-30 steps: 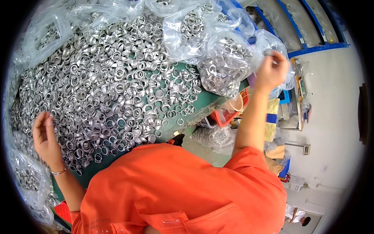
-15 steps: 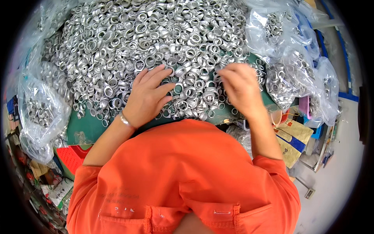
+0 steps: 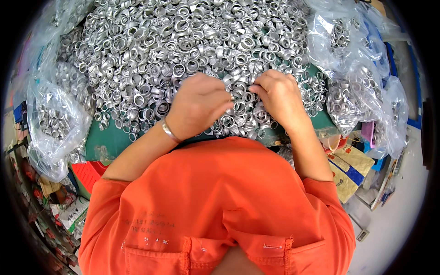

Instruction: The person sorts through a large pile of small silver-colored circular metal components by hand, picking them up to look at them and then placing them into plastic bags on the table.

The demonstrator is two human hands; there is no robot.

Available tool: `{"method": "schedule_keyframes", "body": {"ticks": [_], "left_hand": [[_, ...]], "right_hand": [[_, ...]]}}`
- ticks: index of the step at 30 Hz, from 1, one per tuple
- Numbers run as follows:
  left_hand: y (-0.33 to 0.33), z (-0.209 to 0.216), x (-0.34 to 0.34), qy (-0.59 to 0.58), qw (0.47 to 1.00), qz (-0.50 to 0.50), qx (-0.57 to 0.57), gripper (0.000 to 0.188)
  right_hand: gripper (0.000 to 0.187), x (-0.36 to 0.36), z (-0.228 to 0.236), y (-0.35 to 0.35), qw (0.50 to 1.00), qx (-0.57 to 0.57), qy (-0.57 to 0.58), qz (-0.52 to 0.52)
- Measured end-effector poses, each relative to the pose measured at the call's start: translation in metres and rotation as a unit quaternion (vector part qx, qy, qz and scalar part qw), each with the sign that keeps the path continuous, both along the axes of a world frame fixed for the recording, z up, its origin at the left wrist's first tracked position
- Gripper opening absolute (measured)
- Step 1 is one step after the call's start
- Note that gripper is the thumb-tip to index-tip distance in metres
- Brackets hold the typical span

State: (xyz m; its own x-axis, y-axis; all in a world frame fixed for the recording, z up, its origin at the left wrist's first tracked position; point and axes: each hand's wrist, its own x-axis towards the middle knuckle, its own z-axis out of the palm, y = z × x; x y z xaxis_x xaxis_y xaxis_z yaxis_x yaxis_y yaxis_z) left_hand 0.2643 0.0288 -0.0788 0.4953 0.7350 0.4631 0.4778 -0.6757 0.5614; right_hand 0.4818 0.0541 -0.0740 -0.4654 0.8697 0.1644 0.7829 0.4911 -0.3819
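Resting on ring pile [image 3: 183,55] | left hand [image 3: 197,105], right hand [image 3: 279,98] | grips unclear

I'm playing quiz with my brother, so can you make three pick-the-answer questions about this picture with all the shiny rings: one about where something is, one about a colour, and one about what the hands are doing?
1. Where are the clear bags of rings?
A. At the sides of the pile
B. On the person's lap
C. Under the hands

2. What colour is the table top under the silver rings?
A. Yellow
B. Green
C. White

3. What are the left hand and right hand doing?
A. Hanging in the air
B. Holding a bag
C. Resting on the rings, close together

Answers:
1 A, bags lie left and right of the heap.
2 B, green shows at the near edge.
3 C, both hands lie on the pile's near side.
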Motion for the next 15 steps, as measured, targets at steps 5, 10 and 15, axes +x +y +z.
{"method": "schedule_keyframes", "body": {"ticks": [5, 10, 15], "left_hand": [[0.003, -0.004, 0.010, 0.143, 0.979, -0.131, -0.061, 0.014], [-0.003, -0.003, 0.005, -0.062, 0.982, 0.033, -0.175, 0.011], [0.007, 0.002, -0.006, -0.082, 0.986, 0.118, -0.089, 0.011]], "right_hand": [[0.012, 0.001, 0.003, -0.002, 0.996, 0.041, -0.056, 0.059], [0.003, 0.001, -0.003, -0.001, 0.983, -0.045, 0.163, -0.072], [0.014, 0.005, 0.011, 0.006, 0.733, -0.446, 0.495, -0.139]]}}
